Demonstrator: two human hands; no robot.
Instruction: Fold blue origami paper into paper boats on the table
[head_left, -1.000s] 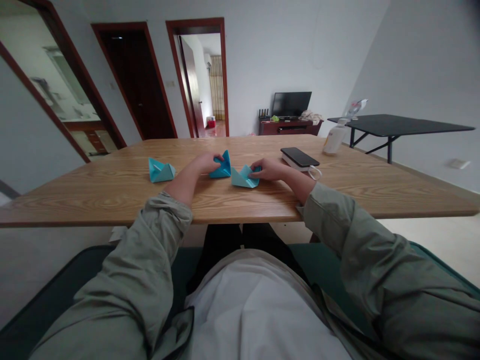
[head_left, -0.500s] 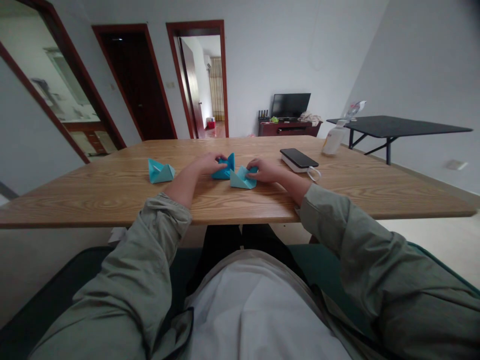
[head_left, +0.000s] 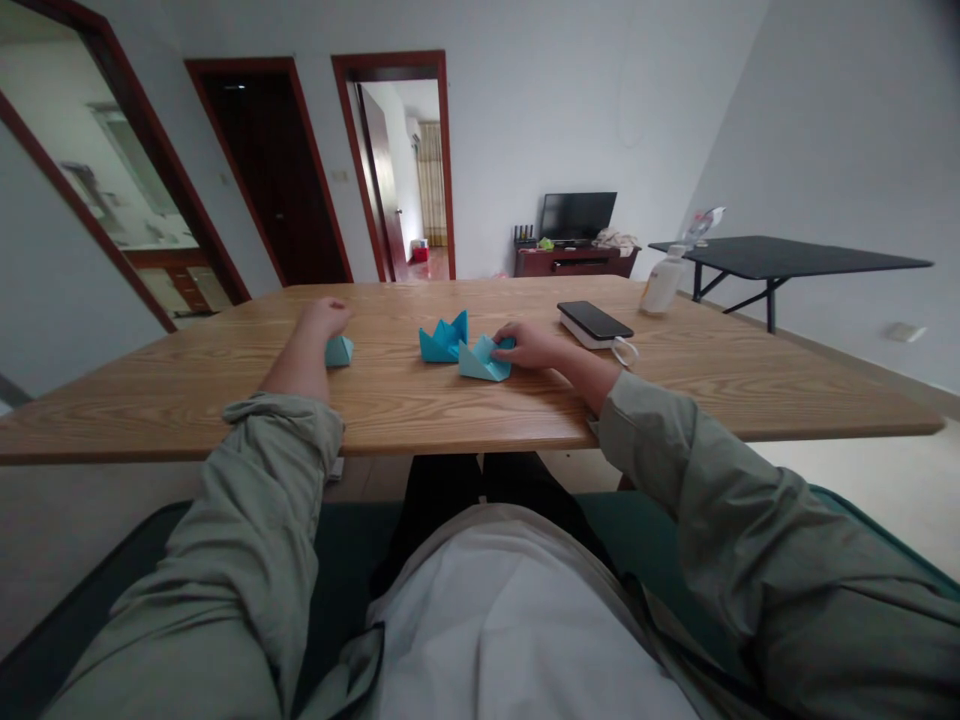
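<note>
My left hand (head_left: 324,318) is over the left light-blue paper boat (head_left: 340,351), covering most of it. Its fingers are curled and largely hidden behind the back of the hand, so a grip cannot be made out. In the middle of the wooden table, my right hand (head_left: 523,346) pinches the right side of another light-blue folded paper boat (head_left: 480,362). Just behind and left of that one, a darker blue paper boat (head_left: 441,342) stands upright with no hand on it, its points upward.
Right of my right hand, a black phone (head_left: 595,320) lies on a white box-like object with a white loop. A whitish plastic bottle (head_left: 663,283) stands farther back. The wooden table's (head_left: 405,415) front edge runs before my lap. A black table (head_left: 787,255) stands beyond.
My left hand has let go of the darker blue boat and moved left to the other light-blue boat. My right hand stays on its boat.
</note>
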